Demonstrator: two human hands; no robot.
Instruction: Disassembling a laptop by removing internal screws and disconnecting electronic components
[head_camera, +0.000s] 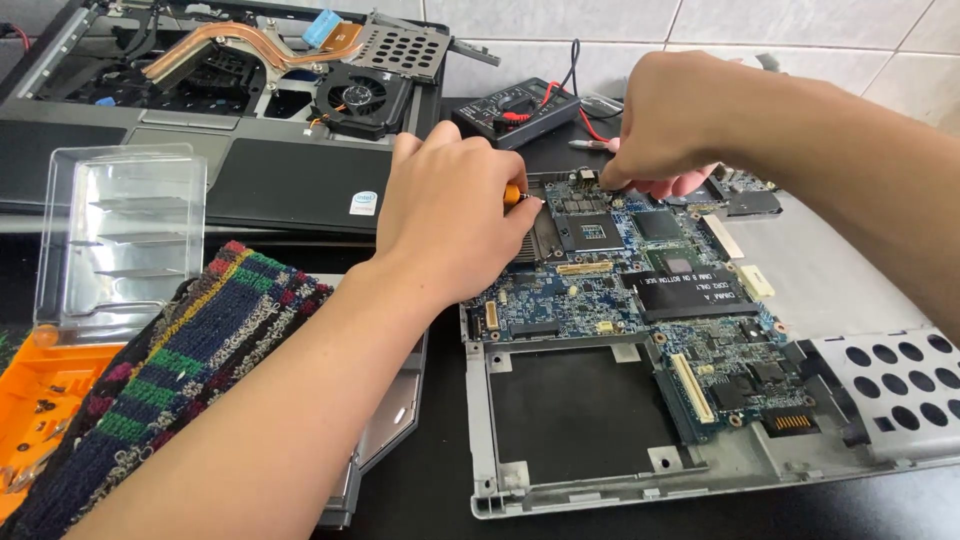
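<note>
Blue and crowded with chips, the circuit board (640, 285) lies in a grey laptop shell (840, 280) on the dark desk (420, 500). A black rectangular label (692, 285) sits across its middle; a small white square sticker (364, 203) marks the palm rest of the second laptop (250, 170) behind. A clear plastic lid (120, 235) stands at the left over an orange tray (40, 400). The left hand (455, 225) is clenched around an orange-handled screwdriver (512, 193) at the board's upper left edge. The right hand (670, 125) pinches its fingers (612, 180) down onto the board's top edge; what they hold, I cannot tell.
</note>
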